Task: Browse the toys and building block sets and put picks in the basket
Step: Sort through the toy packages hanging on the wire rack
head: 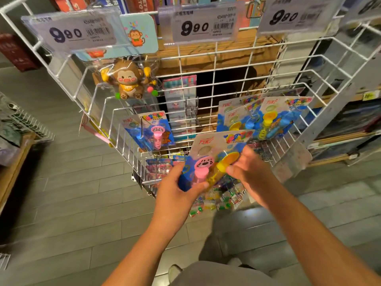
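Observation:
Both hands hold a blue carded toy pack with a pink and a yellow bubble wand in front of a white wire rack. My left hand grips the pack's lower left, thumb over the pink wand. My right hand pinches its right side by the yellow wand. Similar packs hang on hooks to the left and right. No shopping basket is in view.
A packaged brown monkey toy hangs at the rack's upper left. Price tags reading 9.90 line the top. Small colourful packets hang below my hands. A wooden shelf stands at the left, more shelving at the right.

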